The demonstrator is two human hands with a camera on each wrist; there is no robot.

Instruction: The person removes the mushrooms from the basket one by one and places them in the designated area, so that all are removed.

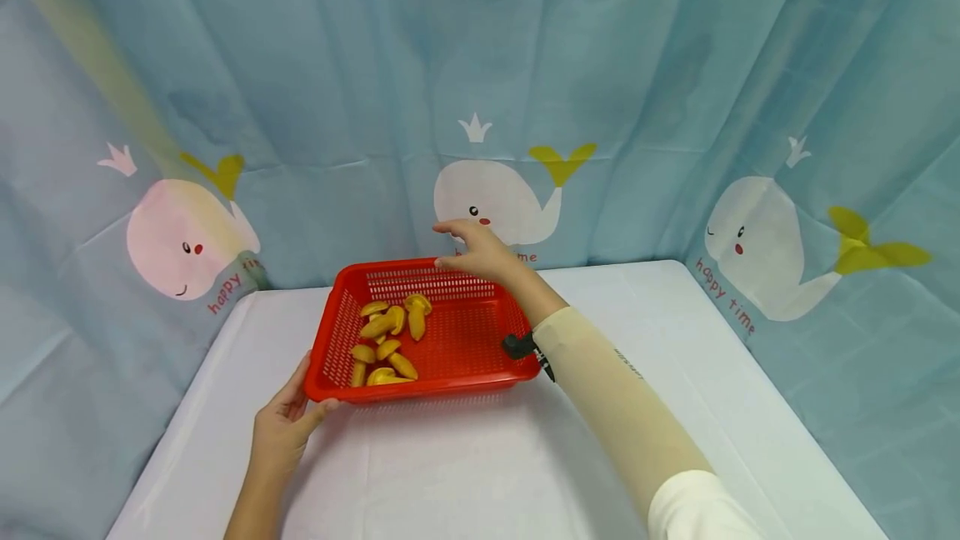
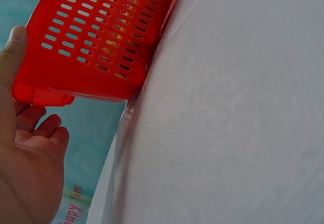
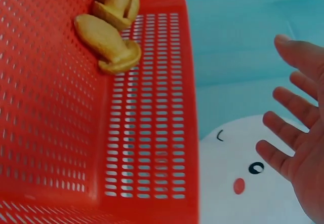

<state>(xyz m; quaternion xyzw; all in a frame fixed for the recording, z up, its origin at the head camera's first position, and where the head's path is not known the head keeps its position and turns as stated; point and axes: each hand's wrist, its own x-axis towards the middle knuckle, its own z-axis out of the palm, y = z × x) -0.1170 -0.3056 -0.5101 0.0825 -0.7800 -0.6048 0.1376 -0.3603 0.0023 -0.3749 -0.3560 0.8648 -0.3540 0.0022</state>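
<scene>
Basket (image 1: 450, 340) of red slotted plastic, rectangular, sits on the white bench (image 1: 525, 465) just before the whale-print curtain (image 1: 495, 198), its long axis running from 9 toward 3 o'clock. Yellow mushroom-shaped pieces (image 1: 386, 340) are heaped in its left half. The left hand (image 1: 281, 432) pinches the rim at the 7 o'clock corner, thumb on top. The right hand (image 1: 480, 250) hovers at the far rim, about 12 o'clock, its grip wide, fingers spread and holding nothing.
</scene>
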